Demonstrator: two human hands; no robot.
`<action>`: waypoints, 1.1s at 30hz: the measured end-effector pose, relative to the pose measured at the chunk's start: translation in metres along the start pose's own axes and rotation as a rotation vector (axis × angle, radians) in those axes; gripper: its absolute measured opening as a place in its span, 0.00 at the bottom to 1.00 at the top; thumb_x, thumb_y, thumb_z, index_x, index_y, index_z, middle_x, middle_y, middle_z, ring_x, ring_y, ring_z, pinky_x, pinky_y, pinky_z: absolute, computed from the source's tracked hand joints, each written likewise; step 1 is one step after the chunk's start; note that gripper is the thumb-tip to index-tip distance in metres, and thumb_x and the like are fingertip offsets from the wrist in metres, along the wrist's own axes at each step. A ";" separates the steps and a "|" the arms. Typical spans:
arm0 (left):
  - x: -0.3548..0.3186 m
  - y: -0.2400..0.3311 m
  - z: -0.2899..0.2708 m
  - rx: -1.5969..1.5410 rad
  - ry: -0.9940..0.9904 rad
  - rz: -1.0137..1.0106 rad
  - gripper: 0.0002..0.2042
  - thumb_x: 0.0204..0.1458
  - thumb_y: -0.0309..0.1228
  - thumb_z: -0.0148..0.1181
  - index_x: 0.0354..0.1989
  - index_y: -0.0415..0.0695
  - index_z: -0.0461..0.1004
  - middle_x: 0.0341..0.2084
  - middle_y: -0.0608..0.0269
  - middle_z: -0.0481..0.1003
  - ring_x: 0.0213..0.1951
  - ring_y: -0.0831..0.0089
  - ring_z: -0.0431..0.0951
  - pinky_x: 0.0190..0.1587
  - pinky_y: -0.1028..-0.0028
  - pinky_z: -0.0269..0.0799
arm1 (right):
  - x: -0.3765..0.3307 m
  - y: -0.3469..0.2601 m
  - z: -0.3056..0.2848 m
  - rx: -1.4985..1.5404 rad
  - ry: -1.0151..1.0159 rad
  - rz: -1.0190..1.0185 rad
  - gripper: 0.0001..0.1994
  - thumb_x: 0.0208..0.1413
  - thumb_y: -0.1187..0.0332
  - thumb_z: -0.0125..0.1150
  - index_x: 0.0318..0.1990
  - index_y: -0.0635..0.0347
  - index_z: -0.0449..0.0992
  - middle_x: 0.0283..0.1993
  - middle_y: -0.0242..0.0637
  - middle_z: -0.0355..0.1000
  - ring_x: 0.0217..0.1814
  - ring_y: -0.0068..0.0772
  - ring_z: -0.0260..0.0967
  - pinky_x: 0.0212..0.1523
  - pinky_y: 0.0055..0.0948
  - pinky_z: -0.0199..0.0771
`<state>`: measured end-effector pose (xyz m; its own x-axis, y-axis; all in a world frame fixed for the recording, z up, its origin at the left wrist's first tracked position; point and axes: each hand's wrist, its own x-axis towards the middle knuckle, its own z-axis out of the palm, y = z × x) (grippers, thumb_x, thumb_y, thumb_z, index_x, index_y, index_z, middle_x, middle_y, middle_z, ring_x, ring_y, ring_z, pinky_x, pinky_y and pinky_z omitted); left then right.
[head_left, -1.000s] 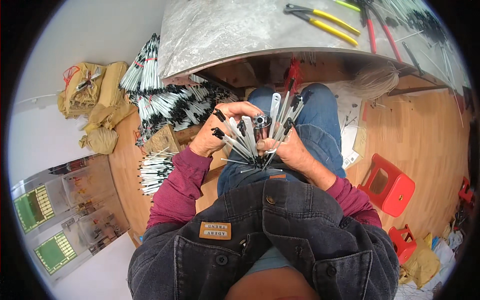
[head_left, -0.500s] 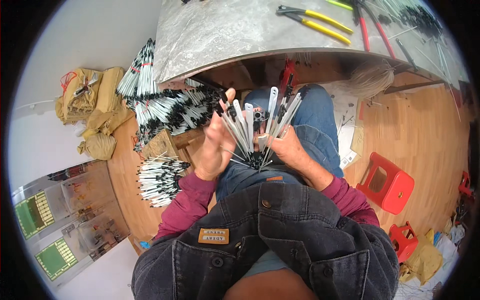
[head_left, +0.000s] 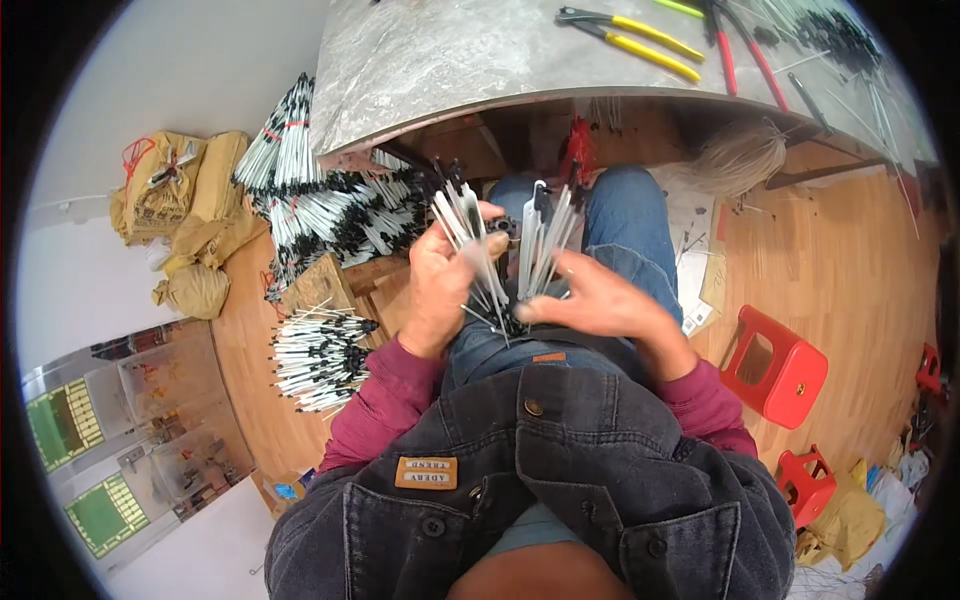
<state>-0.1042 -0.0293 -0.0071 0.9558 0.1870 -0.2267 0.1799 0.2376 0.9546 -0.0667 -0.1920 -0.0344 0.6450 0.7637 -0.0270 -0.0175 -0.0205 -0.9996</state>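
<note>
Above my lap, slim white-and-grey strips with black ends fan out in two clusters, a left cluster (head_left: 462, 225) and a right cluster (head_left: 541, 245). My left hand (head_left: 438, 285) is closed around the left cluster, its thumb crossing the strips. A small black piece (head_left: 503, 226) shows between the clusters, beside the left fingertips. My right hand (head_left: 600, 300) lies against the right cluster with thumb and forefinger spread. Its thumb reaches the black lower ends (head_left: 516, 318). The other right fingers are partly hidden, and some strips are blurred.
Tied bundles of similar strips (head_left: 335, 220) are piled at the left, with another bundle (head_left: 320, 360) nearer. The grey table (head_left: 430, 60) ahead carries yellow-handled pliers (head_left: 640, 45) and red-handled pliers (head_left: 750, 60). Red stools (head_left: 790, 370) stand at the right; brown sacks (head_left: 175, 190) lie far left.
My left hand has closed in on the left cluster from its raised, spread pose. My right hand has loosened, its thumb now down by the lower ends. The strips have drawn together into narrower clusters.
</note>
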 end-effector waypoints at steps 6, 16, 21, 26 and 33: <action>0.004 -0.003 -0.016 -0.078 -0.151 -0.032 0.11 0.41 0.26 0.57 0.35 0.39 0.69 0.27 0.70 0.69 0.28 0.84 0.67 0.34 0.84 0.62 | -0.010 0.013 -0.027 0.521 -0.225 -0.020 0.21 0.41 0.67 0.59 0.44 0.68 0.66 0.44 0.39 0.67 0.43 0.28 0.65 0.47 0.28 0.62; 0.001 0.003 -0.009 0.107 -0.343 0.007 0.13 0.40 0.29 0.57 0.35 0.38 0.69 0.31 0.67 0.69 0.35 0.79 0.68 0.40 0.79 0.62 | -0.011 0.023 -0.009 0.638 -0.002 0.025 0.16 0.42 0.66 0.59 0.37 0.67 0.67 0.33 0.32 0.67 0.36 0.19 0.63 0.38 0.18 0.63; 0.000 0.002 -0.007 0.191 -0.362 0.091 0.11 0.41 0.27 0.56 0.35 0.38 0.69 0.31 0.68 0.69 0.36 0.80 0.67 0.40 0.79 0.63 | -0.016 0.032 -0.009 0.526 0.122 0.169 0.14 0.44 0.66 0.58 0.35 0.67 0.68 0.32 0.32 0.68 0.35 0.19 0.64 0.37 0.19 0.63; 0.000 -0.004 -0.010 0.104 -0.405 0.051 0.11 0.42 0.27 0.56 0.35 0.38 0.68 0.30 0.68 0.69 0.35 0.80 0.68 0.40 0.79 0.63 | -0.015 0.014 -0.011 0.394 0.026 0.014 0.11 0.46 0.67 0.56 0.32 0.67 0.70 0.31 0.31 0.69 0.33 0.18 0.64 0.34 0.18 0.64; -0.004 -0.004 -0.009 0.078 -0.377 0.015 0.11 0.44 0.27 0.56 0.36 0.37 0.68 0.31 0.66 0.70 0.34 0.81 0.69 0.39 0.81 0.64 | -0.010 0.013 -0.012 0.494 -0.029 -0.012 0.07 0.44 0.72 0.58 0.30 0.68 0.71 0.28 0.30 0.69 0.29 0.14 0.64 0.28 0.14 0.63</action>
<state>-0.1111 -0.0223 -0.0119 0.9742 -0.1771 -0.1396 0.1686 0.1612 0.9724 -0.0641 -0.2073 -0.0471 0.6263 0.7795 -0.0085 -0.3746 0.2914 -0.8802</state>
